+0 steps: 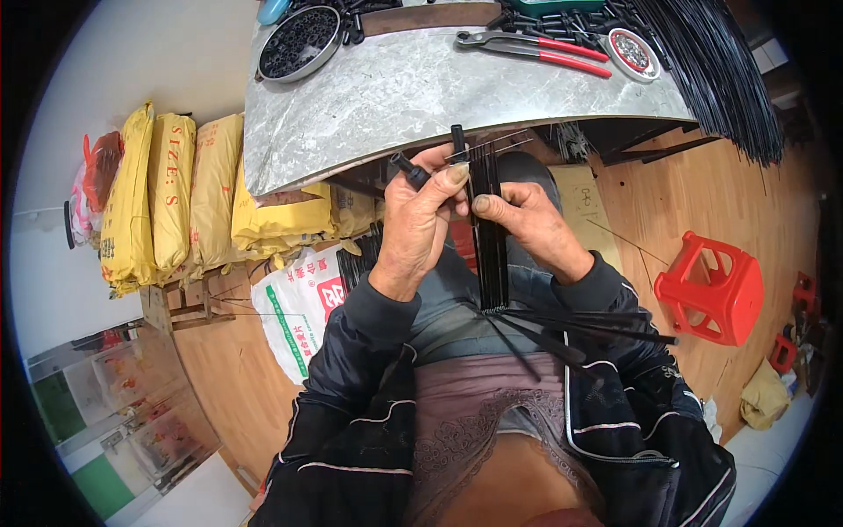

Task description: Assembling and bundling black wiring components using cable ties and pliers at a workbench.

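Over my lap, just below the table's edge, I hold a slim bundle of black rods (492, 263) that looks like a folded umbrella frame. Loose black ribs (580, 323) fan out from its lower end toward the right. My left hand (411, 224) is closed, its thumb against a short black tube-shaped part (409, 169) beside the frame's top. A narrow black tube (458, 140) stands up by those fingers. My right hand (531, 224) pinches the bundle's right side between thumb and curled fingers. Thin metal rods (511, 143) stick out above it.
On the grey marbled table (378, 92) lie red-handled pincers (566, 60), a dish of black rings (303, 44) and a dish of small metal pieces (634, 54). Long black rods (720, 79) overhang its right edge. Yellow sacks (171, 198) stand left; a red stool (716, 294) stands right.
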The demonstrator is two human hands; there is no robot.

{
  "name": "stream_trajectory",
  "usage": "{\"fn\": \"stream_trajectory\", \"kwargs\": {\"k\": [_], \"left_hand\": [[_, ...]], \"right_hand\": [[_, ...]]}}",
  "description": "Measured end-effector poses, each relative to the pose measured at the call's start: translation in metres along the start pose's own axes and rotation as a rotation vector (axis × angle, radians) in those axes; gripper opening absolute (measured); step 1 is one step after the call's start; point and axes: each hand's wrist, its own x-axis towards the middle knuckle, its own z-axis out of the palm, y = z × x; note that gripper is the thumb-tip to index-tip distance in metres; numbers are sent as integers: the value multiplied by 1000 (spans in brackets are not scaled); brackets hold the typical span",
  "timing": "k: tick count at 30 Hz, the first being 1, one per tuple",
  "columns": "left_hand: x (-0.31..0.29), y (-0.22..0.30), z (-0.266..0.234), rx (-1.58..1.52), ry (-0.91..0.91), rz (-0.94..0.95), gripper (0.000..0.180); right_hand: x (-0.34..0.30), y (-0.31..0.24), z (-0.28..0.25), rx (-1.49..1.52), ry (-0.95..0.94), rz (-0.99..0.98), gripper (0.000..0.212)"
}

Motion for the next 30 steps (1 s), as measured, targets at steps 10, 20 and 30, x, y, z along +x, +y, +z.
{"fn": "stream_trajectory", "kwargs": {"k": [10, 20, 30], "left_hand": [[-2, -3, -1, -24, 9, -14, 29], [-9, -1, 3, 150, 43, 71, 32], [-10, 0, 0, 10, -25, -15, 32]], "right_hand": [[-1, -5, 0, 65, -31, 248, 31], [-4, -7, 5, 80, -18, 128, 29], [1, 9, -3, 273, -183, 227, 34]]}}
